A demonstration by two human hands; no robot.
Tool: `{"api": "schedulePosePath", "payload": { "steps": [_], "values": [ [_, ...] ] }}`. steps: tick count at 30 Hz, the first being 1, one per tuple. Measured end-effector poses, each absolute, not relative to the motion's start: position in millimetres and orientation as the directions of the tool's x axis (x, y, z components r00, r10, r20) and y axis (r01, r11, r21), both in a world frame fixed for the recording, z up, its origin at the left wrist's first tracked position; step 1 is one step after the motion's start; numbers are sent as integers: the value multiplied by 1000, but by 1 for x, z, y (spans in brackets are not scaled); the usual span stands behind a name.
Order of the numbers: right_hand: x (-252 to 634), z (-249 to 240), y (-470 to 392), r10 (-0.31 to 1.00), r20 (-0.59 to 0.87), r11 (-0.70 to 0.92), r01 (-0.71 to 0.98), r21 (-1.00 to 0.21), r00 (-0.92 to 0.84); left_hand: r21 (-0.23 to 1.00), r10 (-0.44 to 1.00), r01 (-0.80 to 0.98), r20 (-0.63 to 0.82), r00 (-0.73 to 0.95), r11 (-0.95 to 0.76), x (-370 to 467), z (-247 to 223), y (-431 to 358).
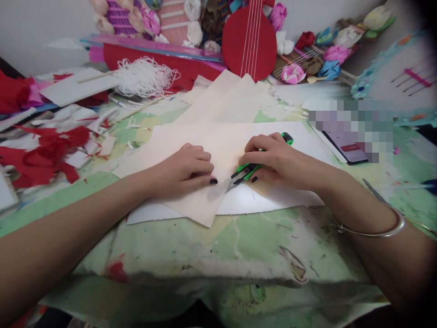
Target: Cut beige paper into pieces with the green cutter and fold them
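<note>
My right hand (273,159) is closed around a green and black utility knife (246,172). The knife's blade slants down to the left, and its tip meets the edge of a cream sheet (200,207). To the left of the blade, my left hand (191,168) rests on this sheet with curled fingers, pressing it down, thumb beside the blade. Several cream sheets overlap here, reaching away to the back. Beneath them lies a larger white board (290,200). My right palm hides part of the knife handle.
Red and white scraps (44,150) cover the table's left side, with tangled white string (146,77) behind them. A red stringed instrument shape (249,41) and paper flowers (331,54) stand at the back. On the right lie a phone (348,146) and a partly hidden pointed metal tool (373,190).
</note>
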State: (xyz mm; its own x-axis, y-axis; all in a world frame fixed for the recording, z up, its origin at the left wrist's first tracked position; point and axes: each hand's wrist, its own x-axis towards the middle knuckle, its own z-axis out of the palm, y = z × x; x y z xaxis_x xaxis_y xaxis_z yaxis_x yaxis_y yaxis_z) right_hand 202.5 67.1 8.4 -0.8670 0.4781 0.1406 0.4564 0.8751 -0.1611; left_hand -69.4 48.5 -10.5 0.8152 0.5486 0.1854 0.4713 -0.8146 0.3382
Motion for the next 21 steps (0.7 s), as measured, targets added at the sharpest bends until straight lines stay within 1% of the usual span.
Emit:
{"api": "schedulePosePath", "payload": {
  "steps": [5, 17, 21],
  "values": [
    [201, 6, 68, 497, 169, 866, 475, -155, -851, 347, 548, 467, 185, 816, -813, -70, -10, 48],
    [192, 5, 63, 480, 143, 872, 453, -185, -865, 383, 561, 463, 200, 803, -799, -68, -8, 47],
    [190, 5, 61, 467, 143, 879, 440, -186, -872, 373, 559, 464, 201, 805, -803, -68, -8, 47]
  ]
}}
